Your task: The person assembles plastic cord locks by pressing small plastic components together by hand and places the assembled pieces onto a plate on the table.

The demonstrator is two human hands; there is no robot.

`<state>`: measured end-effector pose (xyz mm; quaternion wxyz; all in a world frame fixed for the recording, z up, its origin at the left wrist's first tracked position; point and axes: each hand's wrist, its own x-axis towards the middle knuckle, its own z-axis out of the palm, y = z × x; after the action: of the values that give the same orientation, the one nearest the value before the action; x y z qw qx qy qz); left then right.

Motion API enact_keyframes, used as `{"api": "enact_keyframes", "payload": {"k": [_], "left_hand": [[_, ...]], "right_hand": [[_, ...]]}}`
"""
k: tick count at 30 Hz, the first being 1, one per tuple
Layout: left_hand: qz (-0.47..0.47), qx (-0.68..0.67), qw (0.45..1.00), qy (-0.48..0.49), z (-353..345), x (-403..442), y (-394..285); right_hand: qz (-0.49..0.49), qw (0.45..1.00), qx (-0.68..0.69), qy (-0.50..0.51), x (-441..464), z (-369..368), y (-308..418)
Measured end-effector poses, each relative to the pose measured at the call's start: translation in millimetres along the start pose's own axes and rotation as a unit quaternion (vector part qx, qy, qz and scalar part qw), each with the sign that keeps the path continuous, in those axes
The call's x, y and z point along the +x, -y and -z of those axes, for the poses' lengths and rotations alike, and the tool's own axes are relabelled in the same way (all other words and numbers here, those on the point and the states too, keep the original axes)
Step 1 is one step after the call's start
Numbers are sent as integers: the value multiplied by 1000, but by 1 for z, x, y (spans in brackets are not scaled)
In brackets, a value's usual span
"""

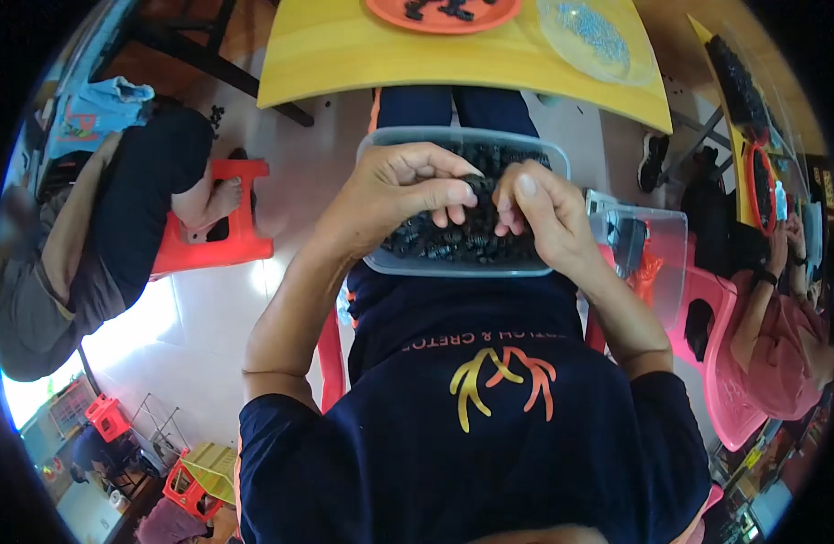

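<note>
On my lap rests a clear plastic box (462,270) filled with small black parts (426,238). Above it, my left hand (403,190) pinches a small black part (476,192) between thumb and forefinger. Just to the right, my right hand (548,213) is closed, its thumb pressed to its curled fingers. Whatever those fingers hold, if anything, is hidden. The two hands are close together over the box, and the black part lies between them. Its exact kind is too small and dark to make out.
Beyond the box stands a yellow table (344,59) with an orange plate (444,25) of black pieces and a clear dish (589,41) of small bluish bits. People sit at left and right. A red stool (245,218) and a pink chair (721,363) flank me.
</note>
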<state>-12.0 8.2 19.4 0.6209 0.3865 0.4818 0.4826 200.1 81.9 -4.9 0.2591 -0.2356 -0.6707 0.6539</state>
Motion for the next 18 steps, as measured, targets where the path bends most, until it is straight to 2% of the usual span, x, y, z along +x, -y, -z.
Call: {"api": "enact_keyframes", "payload": {"k": [2, 3, 5, 7, 11, 15, 16, 18], "left_hand": [[-30, 42, 998, -36, 23, 10, -9], [-54, 73, 993, -72, 37, 17, -14], [-97, 138, 978, -126, 81, 42, -23], [-122, 231, 947, -189, 133, 75, -23], [-124, 343, 889, -277, 213, 138, -29], [-80, 442, 827, -339, 234, 182, -50], [-147, 512, 782, -323, 247, 194, -44], [-77, 490, 794, -352, 236, 208, -53]], "right_hand": [[-1, 1000, -9, -13, 0, -4, 5], [-47, 999, -6, -15, -1, -6, 7], [113, 988, -108, 7, 5, -3, -5], [179, 970, -151, 64, 8, 3, -4], [137, 974, -170, 55, 9, -1, -1], [150, 970, -185, 54, 10, 2, -6], [165, 967, -189, 51, 14, 4, -8], [154, 969, -184, 51, 9, 5, -12]]}}
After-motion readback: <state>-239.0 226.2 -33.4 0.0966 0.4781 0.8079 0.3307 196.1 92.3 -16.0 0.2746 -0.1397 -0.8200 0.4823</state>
